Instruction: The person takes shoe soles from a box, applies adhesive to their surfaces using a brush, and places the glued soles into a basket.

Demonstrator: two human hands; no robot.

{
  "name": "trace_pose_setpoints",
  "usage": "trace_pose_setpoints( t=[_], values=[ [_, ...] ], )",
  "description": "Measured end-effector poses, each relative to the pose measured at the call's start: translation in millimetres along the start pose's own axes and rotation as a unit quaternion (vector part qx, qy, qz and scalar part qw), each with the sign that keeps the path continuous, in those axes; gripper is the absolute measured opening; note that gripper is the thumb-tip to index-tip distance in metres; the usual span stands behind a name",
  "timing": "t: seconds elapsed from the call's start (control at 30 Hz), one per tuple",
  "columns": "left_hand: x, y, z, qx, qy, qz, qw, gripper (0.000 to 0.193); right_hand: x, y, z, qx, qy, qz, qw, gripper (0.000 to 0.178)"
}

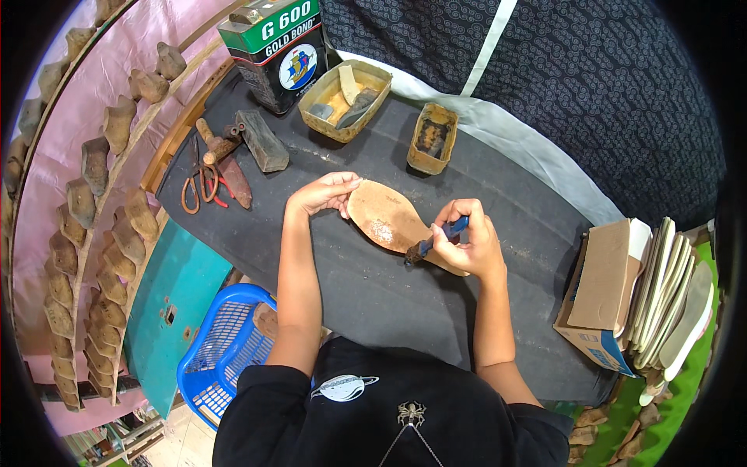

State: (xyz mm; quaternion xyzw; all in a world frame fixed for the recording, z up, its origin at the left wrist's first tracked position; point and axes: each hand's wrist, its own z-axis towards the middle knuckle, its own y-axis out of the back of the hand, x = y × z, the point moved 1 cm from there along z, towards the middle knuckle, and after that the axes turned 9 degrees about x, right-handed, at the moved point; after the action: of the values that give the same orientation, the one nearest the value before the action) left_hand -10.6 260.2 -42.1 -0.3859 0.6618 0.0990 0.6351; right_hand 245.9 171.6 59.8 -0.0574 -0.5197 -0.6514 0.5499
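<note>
A tan shoe insole [385, 212] lies slanted over the dark table, with a wet, shiny patch near its middle. My left hand [325, 193] pinches its wide end at the far left edge. In my right hand [470, 247] is a blue-handled brush [457, 227], its dark, clotted bristles touching the insole near its narrower part. The insole's other end is partly hidden under my right hand. Beyond the insole stands a small stained tub [433, 138] with dark residue inside.
A larger tub [345, 101] holds scraps beside a green-and-black can [274, 56]. Scissors [204, 183], a hammer [214, 142] and a grey block [263, 140] lie at left. A cardboard box [603, 288] with stacked soles [661, 288] is at right. Shoe lasts [118, 124] line racks; a blue basket [226, 350] stands below.
</note>
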Motion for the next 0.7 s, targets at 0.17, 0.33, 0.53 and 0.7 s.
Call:
trace_pose_setpoints(
  t=[0.17, 0.33, 0.53, 0.7],
  values=[
    [-0.1, 0.7, -0.4, 0.001, 0.005, 0.002, 1.0, 0.025, 2.3, -1.7, 1.9, -0.017, -0.008, 0.061, 0.998, 0.035],
    [0.5, 0.9, 1.6, 0.001, 0.004, 0.002, 1.0, 0.025, -8.0, -14.3, 7.4, -0.056, 0.067, 0.043, 0.995, 0.038],
    [-0.5, 0.0, -0.6, -0.002, 0.004, 0.002, 1.0, 0.025, -0.3, -0.2, 4.6, -0.018, 0.043, -0.002, 0.999, 0.034],
    [0.2, 1.0, -0.3, 0.001, 0.005, 0.0, 1.0, 0.025, 1.1, 4.6, 1.7, 0.014, 0.002, -0.03, 0.999, 0.033]
  ],
)
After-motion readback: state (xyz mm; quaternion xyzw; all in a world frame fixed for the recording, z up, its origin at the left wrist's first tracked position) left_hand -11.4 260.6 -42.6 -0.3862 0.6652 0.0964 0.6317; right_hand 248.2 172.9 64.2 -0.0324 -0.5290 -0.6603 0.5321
